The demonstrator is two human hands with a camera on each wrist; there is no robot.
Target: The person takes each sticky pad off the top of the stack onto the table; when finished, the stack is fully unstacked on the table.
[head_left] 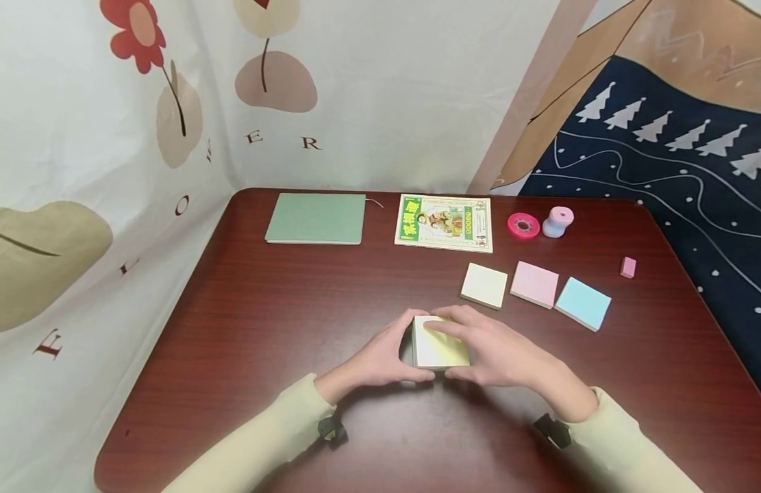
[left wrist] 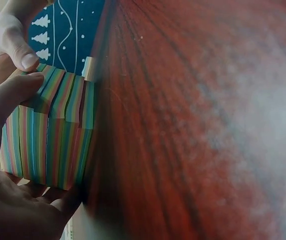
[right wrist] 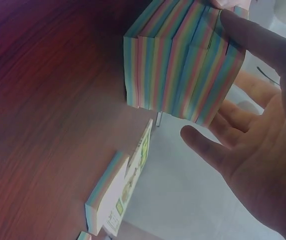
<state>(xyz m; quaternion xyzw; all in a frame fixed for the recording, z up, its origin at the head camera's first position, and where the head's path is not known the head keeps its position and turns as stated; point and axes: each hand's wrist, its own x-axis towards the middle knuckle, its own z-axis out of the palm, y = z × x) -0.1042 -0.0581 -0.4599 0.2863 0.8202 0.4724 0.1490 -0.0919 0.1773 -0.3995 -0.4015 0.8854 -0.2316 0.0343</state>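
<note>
A stack of sticky note pads [head_left: 440,350], pale yellow on top with rainbow-striped edges, stands on the table between two hands. The left hand [head_left: 383,352] grips its left part, thumb on the near side and fingers round the far side. From the right, the right hand [head_left: 497,349] holds the stack's upper part, its thumb at the near edge and one finger lying over the top. Seen from the left wrist, the several pads of the stack [left wrist: 48,145] sit slightly uneven. In the right wrist view, one right-hand finger [right wrist: 202,145] sticks out away from the stack.
Cream [head_left: 484,285], pink [head_left: 534,283] and light blue [head_left: 583,303] pads lie right of the stack. Behind are a green notebook [head_left: 316,218], a printed booklet [head_left: 444,223], a pink tape roll [head_left: 524,225] and a pastel spool [head_left: 557,222]. A small pink block [head_left: 628,267] lies far right.
</note>
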